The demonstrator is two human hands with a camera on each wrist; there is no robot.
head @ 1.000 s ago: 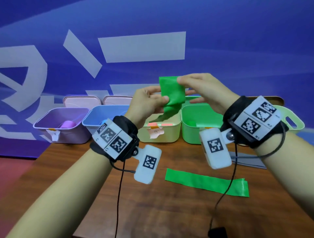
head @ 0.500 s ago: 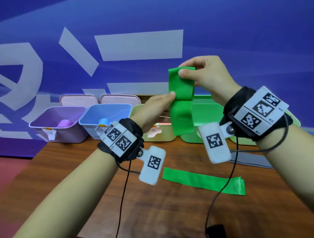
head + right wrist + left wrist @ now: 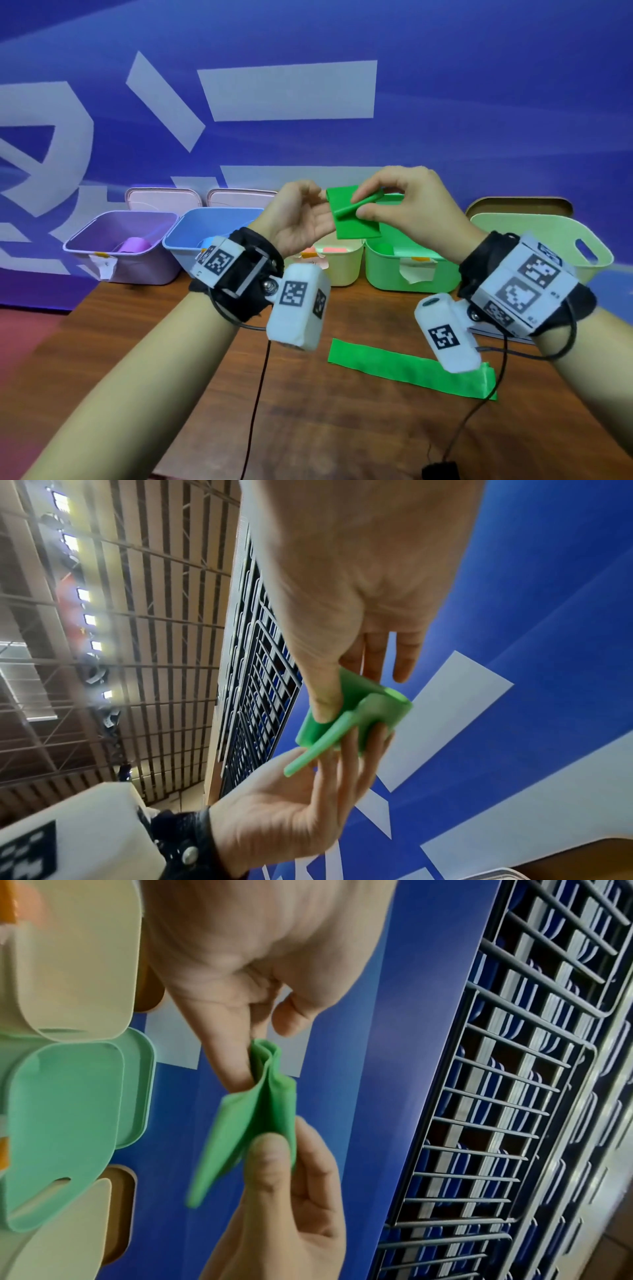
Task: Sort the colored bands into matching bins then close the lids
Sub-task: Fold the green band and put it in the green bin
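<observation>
Half a second ago the green band hung long between raised hands; both hands have since come down and closer together, and the band is now folded into a short flat pad above the bins.

Behind everything stands a blue wall with pale grey stripes (image 3: 291, 92). Below it the brown wooden table (image 3: 342, 428) carries a row of open plastic bins along its back edge: a lilac bin (image 3: 102, 267) at the left, a light blue bin (image 3: 178, 260) beside it, a pale yellow bin (image 3: 342, 270), a green bin (image 3: 387, 274), and a light green basket with a handle slot (image 3: 589, 253) at the far right. Two pinkish lids (image 3: 161, 198) lean behind the lilac and blue bins.

A second long green rubber band (image 3: 404, 368) lies flat on the table, near the front, well apart from the bins.

The left hand (image 3: 301, 219) is palm up with fingers stretched under the folded green rubber band (image 3: 356, 222), supporting it; its thumb presses the band from the other side (image 3: 267, 1153). The right hand (image 3: 411, 202) pinches the band's upper folded edge between thumb and fingers (image 3: 325, 704), the remaining fingers extended. The band is held in the air over the yellow and green bins, touching neither.
</observation>
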